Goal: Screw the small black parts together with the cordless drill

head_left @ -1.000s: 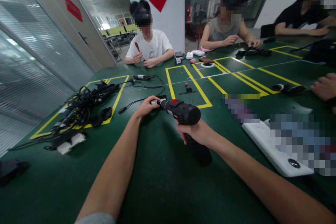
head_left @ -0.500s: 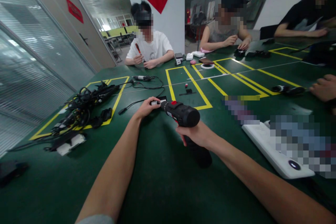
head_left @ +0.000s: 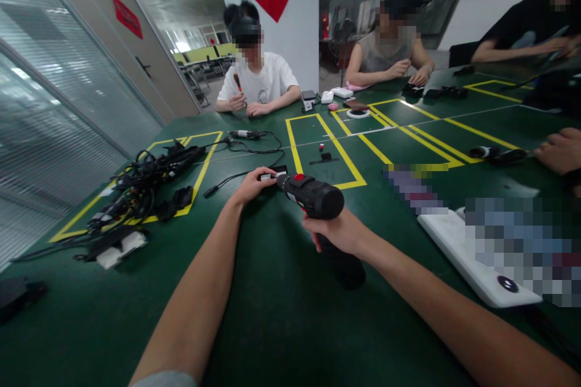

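My right hand (head_left: 339,231) is wrapped round the grip of a black cordless drill (head_left: 318,199) with a red switch, its nose pointing away and to the left. My left hand (head_left: 251,185) rests on the green table (head_left: 272,314) with its fingers closed on a small black and white part (head_left: 271,175) at the drill's tip. A thin black cable (head_left: 231,178) leads off from that spot to the left.
A pile of black cables and adapters (head_left: 145,184) lies in a yellow-taped box at left. A white slab device (head_left: 472,263) sits at right. Small parts (head_left: 323,156) lie ahead. Other people sit across the table; another person's hand (head_left: 560,150) is at right.
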### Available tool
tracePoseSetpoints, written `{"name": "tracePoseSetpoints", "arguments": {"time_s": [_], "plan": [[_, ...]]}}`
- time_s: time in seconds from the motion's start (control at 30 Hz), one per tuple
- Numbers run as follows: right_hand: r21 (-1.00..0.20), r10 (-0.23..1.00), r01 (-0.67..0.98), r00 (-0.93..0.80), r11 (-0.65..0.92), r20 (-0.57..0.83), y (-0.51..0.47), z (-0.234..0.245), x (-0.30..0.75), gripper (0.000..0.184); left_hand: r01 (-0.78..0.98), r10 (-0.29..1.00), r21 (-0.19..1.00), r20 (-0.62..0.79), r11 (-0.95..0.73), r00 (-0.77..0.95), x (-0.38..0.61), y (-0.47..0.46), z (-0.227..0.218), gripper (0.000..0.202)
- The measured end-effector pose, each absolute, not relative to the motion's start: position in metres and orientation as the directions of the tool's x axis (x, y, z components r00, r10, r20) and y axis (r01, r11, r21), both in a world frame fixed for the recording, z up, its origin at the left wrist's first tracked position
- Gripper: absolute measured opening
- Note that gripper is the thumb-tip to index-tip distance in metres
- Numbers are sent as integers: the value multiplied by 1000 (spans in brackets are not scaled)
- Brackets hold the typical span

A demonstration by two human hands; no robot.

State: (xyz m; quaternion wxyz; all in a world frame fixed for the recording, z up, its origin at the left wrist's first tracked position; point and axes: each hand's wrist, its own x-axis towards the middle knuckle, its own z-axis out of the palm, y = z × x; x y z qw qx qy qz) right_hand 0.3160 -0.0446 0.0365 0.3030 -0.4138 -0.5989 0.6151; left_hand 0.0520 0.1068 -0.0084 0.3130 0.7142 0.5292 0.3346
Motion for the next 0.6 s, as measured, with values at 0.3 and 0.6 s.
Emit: {"name": "tracePoseSetpoints", "arguments": {"time_s": [0.3,0.6], "plan": [[-990,863,102,-485,-100,-137,-43,39,317,3,469,968,863,84,-189,236,51,105,-9,65],[-982,876,174,-458,-77,-150,-46,42,314,11,470,965,858,102,-209,243,52,105,-9,73]]}}
